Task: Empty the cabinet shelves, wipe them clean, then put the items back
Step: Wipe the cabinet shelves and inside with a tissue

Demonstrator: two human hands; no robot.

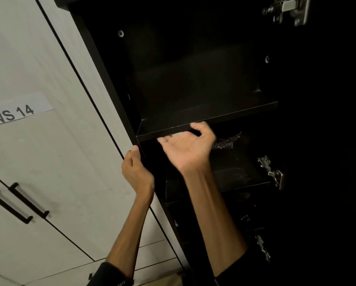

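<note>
The dark cabinet stands open with its upper shelf (204, 93) bare. My left hand (137, 170) grips the front edge of the cabinet's left side panel (111, 87), just below that shelf. My right hand (186, 145) is palm up under the upper shelf's front edge (235, 113), thumb touching the edge and fingers curled. A small pale patch (176, 134) shows between the fingers and the shelf; I cannot tell what it is. A dark mesh-like item (226, 141) lies just right of this hand on the second shelf (239, 174). The lower shelves are too dark to read.
Closed white cabinet doors (49, 162) fill the left, with a paper label reading WS 14 (14, 114) and two black handles (18, 203). Metal hinges (272, 172) stick out on the cabinet's right side, with another hinge (286, 9) at the top.
</note>
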